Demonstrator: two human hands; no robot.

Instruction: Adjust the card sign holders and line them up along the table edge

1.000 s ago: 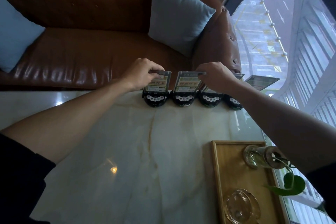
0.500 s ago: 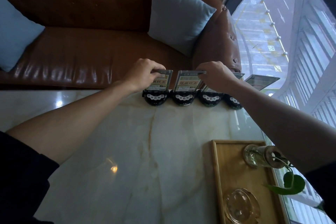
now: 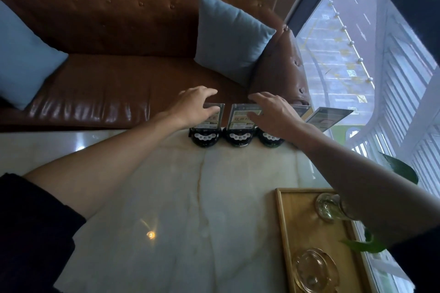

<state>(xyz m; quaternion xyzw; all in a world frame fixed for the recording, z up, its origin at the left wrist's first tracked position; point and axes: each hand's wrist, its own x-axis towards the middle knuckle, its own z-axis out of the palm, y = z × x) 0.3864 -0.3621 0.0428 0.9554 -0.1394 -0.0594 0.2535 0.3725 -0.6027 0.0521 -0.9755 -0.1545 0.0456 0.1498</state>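
Note:
Several card sign holders with round black bases stand in a row along the far edge of the marble table (image 3: 166,197). My left hand (image 3: 192,108) hovers over the leftmost holder (image 3: 204,138), fingers spread past its card top, thumb against the card's front. My right hand (image 3: 273,114) is over the second holder (image 3: 238,137), fingers stretched out beyond its card, thumb on the card face. The third holder (image 3: 271,138) shows under my right wrist. Only the tilted card (image 3: 328,116) of the rightmost holder is visible; its base is hidden by my right arm.
A wooden tray (image 3: 283,221) at the near right carries a glass vase (image 3: 326,207) with green leaves and a glass dish (image 3: 314,271). A brown leather sofa (image 3: 107,93) with blue cushions (image 3: 231,38) lies beyond the far edge. A window (image 3: 357,43) runs along the right.
Both hands were closed on the tops of the first two cards; now their fingers have opened and stretched out over them. The view has shifted slightly.

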